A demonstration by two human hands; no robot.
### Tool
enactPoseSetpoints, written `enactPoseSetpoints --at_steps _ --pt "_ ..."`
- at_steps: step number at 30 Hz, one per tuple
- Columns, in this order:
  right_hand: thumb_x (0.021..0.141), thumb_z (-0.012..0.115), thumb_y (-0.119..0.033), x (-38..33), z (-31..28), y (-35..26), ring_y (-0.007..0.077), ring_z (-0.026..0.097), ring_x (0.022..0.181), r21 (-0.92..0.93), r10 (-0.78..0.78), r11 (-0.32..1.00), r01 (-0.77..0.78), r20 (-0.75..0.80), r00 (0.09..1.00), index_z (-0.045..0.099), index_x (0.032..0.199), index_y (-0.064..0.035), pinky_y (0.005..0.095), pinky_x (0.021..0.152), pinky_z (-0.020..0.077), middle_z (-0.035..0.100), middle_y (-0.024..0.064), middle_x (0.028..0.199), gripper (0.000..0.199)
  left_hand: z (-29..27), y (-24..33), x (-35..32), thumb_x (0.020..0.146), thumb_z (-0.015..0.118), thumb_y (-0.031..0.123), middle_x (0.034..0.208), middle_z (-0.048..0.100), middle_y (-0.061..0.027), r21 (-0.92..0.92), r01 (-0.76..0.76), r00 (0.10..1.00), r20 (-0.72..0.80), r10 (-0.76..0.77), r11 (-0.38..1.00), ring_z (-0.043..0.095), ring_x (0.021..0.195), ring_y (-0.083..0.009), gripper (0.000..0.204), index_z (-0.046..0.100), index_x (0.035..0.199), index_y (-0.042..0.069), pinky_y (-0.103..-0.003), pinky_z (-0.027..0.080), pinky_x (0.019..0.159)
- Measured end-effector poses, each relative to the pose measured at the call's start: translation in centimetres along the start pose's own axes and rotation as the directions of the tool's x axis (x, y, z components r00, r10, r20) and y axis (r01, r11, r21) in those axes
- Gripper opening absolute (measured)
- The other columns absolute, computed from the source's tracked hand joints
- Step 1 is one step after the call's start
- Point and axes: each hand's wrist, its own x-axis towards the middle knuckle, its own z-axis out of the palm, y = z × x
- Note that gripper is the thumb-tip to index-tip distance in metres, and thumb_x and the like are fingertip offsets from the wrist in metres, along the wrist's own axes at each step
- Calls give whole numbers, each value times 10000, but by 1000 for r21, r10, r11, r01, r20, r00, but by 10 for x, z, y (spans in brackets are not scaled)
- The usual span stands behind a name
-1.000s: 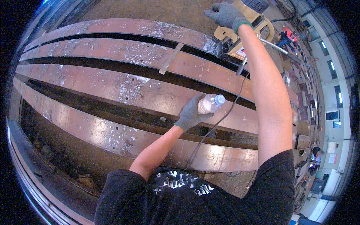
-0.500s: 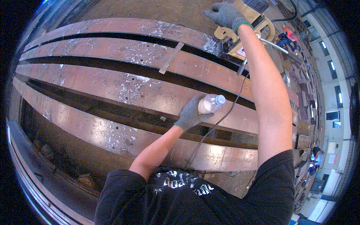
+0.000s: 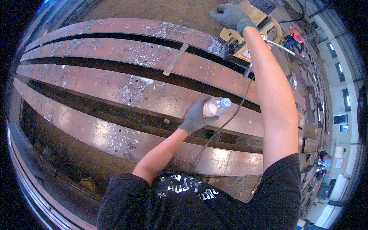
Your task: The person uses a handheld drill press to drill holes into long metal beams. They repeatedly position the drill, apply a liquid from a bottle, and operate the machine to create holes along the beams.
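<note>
The gloved left hand point(image 3: 194, 117) is gripping a clear plastic bottle point(image 3: 214, 107) above the rusty steel plates point(image 3: 126, 90) while the gloved right hand point(image 3: 231, 16), fingers curled, is steadying the yellow cutting machine point(image 3: 253, 23); keeping its cable point(image 3: 230, 120) clear seems advisable.

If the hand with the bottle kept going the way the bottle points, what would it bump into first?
Probably the black cable just past the bottle in the left hand, then the other arm. Depth is unclear, so it might pass over the cable.
</note>
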Motion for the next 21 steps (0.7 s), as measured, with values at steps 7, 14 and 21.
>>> enactPoseSetpoints --at_steps 7,14,21 --pt "931 614 -509 2 2 3 372 700 1029 -35 14 999 -13 49 999 767 1066 -59 467 929 538 754 196 1024 494 1 0 0 721 931 336 1327 656 -180 0 -6 1000 -5 6 1000 629 1239 -369 823 522 1387 79 -457 504 1061" --pt "902 636 -472 2 6 -1 395 718 986 15 -12 1000 12 -12 1000 780 1012 -46 475 902 554 752 216 1025 463 -3 4 -1 722 929 342 1320 662 -180 19 32 999 -2 -32 999 630 1240 -371 814 533 1384 80 -465 503 1059" --pt "897 626 -481 3 9 2 397 719 983 -6 -18 1000 18 -18 1000 782 996 -45 484 901 554 751 221 1014 473 0 -1 0 719 930 333 1333 658 -182 18 31 999 16 -31 999 628 1246 -369 823 534 1392 73 -465 501 1066"
